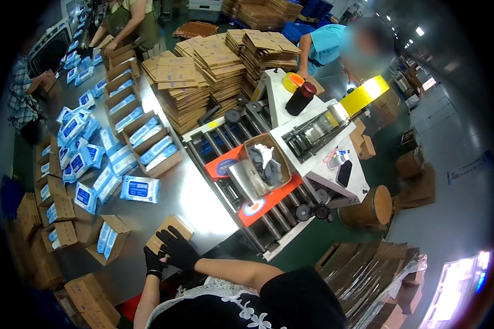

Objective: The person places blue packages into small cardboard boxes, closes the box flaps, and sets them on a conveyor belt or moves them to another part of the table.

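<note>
Two gloved hands press on a small brown carton at the near edge of the steel desk.

The right hand, in a black glove, lies spread flat over the closed carton; the left hand grips the carton's near-left corner, fingers curled. Just left stands an open carton holding blue wipe packs. A loose blue pack lies further back. The roller conveyor runs to the right.
</note>
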`<act>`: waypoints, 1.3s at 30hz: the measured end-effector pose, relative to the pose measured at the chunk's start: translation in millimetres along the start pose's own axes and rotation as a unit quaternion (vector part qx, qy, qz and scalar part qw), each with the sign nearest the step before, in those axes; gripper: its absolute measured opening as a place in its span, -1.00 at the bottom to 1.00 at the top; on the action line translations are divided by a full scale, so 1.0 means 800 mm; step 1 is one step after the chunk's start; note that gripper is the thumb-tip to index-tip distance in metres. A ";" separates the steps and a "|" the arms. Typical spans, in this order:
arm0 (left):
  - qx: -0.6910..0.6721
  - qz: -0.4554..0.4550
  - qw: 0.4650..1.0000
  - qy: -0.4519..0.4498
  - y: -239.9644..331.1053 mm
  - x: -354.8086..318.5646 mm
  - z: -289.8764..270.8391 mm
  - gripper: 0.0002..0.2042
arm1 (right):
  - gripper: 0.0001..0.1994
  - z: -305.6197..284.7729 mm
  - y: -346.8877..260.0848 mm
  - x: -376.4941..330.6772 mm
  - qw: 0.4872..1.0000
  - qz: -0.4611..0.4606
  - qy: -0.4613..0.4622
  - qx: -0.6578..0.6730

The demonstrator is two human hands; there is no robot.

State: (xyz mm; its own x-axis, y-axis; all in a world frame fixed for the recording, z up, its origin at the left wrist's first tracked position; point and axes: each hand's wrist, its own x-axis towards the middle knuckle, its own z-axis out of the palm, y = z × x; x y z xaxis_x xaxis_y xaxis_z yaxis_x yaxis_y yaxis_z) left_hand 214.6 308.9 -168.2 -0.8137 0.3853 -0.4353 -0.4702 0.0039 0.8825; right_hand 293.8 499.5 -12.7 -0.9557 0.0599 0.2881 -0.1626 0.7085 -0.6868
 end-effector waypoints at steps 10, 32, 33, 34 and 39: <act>0.059 -0.074 0.991 -0.097 0.102 -0.002 0.169 -0.50 | -0.25 -0.102 0.085 0.001 0.990 0.080 -0.049 -0.105; 0.294 0.121 0.772 0.550 0.207 -0.112 -0.131 -0.57 | -0.66 0.082 -0.014 0.187 0.979 0.154 -0.022 0.129; 0.280 0.103 0.827 0.477 0.222 -0.086 -0.142 -0.63 | -0.62 0.116 -0.017 0.220 0.981 0.105 -0.043 0.160; 0.267 0.080 0.873 0.401 0.231 -0.073 -0.152 -0.68 | -0.65 0.141 -0.037 0.245 0.961 0.094 -0.108 0.238; 0.431 0.050 0.862 0.261 0.233 -0.095 -0.183 -0.81 | -0.75 0.191 -0.105 0.201 0.987 0.041 -0.153 -0.008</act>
State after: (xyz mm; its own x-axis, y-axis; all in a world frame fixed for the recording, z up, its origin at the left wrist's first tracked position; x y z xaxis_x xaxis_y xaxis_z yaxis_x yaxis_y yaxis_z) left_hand 138.9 145.0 3.7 -0.9844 -0.0439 -0.1704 -0.1426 0.7665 0.6262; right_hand 115.8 342.3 -11.0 -0.9953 -0.0951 0.0152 -0.0795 0.7213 -0.6880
